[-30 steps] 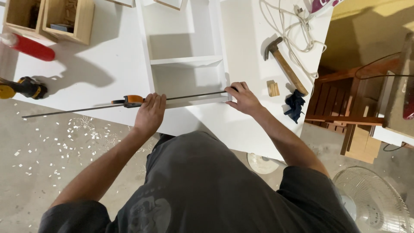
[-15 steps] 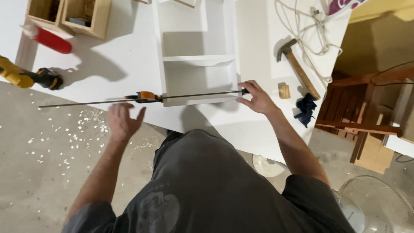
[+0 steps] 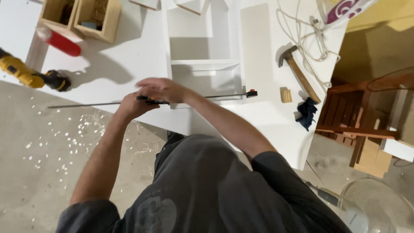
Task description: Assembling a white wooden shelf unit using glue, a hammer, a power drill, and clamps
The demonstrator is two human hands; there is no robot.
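From the head camera I see both hands meeting on a long bar clamp (image 3: 202,97) lying across the front of a white shelf unit (image 3: 207,64) on the white worktop (image 3: 129,56). My left hand (image 3: 131,105) curls around its slider; my right hand (image 3: 161,89) rests over it, fingers pressed together. A hammer (image 3: 299,73) lies well to the right.

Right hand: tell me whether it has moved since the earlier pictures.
Yes. The right hand left the bar clamp's far end and slid left along the white shelf unit to the left hand.
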